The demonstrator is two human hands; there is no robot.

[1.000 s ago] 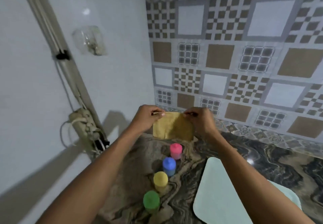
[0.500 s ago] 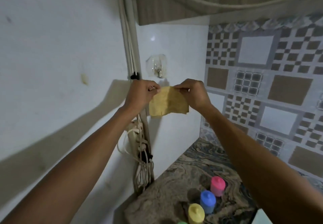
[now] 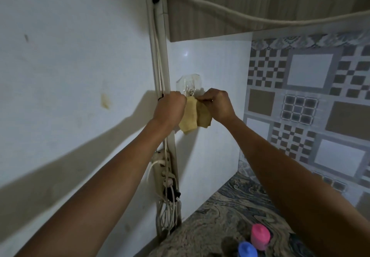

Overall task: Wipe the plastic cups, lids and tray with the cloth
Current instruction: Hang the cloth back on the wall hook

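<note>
A yellow cloth (image 3: 195, 115) hangs folded against the white wall, just under a clear stick-on wall hook (image 3: 188, 83). My left hand (image 3: 171, 108) pinches its upper left edge and my right hand (image 3: 217, 104) pinches its upper right edge, both raised at the hook. Down on the marbled counter (image 3: 216, 222) stand a pink lidded cup (image 3: 259, 234) and a blue lidded cup (image 3: 247, 249) at the bottom edge of the view. The other cups and the tray are out of view.
A white cable duct (image 3: 158, 56) runs down the wall to a power strip (image 3: 163, 168) with several plugs and dangling cords. A thick cord (image 3: 240, 16) sags under the overhead cabinet. Patterned tiles (image 3: 308, 96) cover the right wall.
Both hands have lifted the cloth from above the cups up to the wall hook and brought its top corners together, so it now hangs folded. The view has tilted up and left.
</note>
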